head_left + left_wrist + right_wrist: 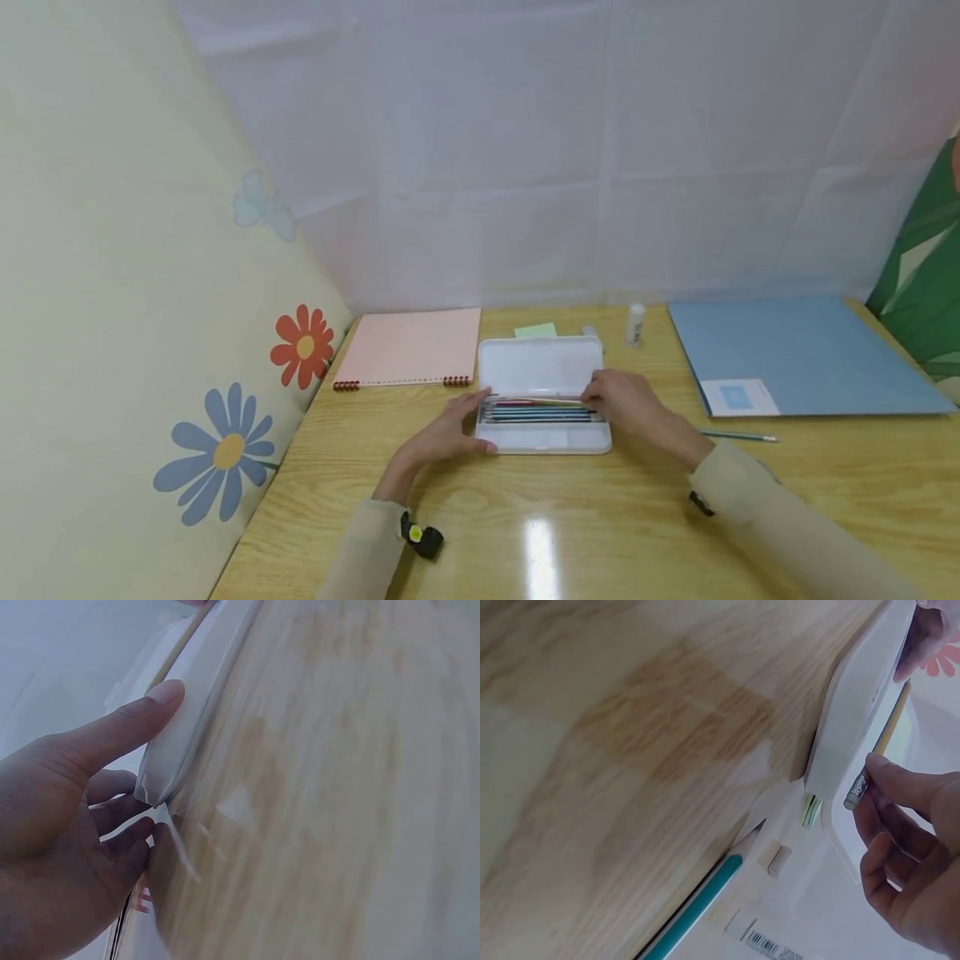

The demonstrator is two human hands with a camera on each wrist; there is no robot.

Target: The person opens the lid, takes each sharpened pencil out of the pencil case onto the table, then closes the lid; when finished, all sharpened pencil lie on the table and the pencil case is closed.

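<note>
On the table, the open pencil case sits with its lid at the back and a row of pencils lying lengthwise inside. The left hand is at the case's left end; the right hand is at its right end, 1 pencil between thumb and finger. Left of the lid lies a spiral notebook. Behind the lid are sticky notes and, to their right, an eraser. Farther right stands a glue stick, then a folder. A loose pencil lies before the folder.
</note>
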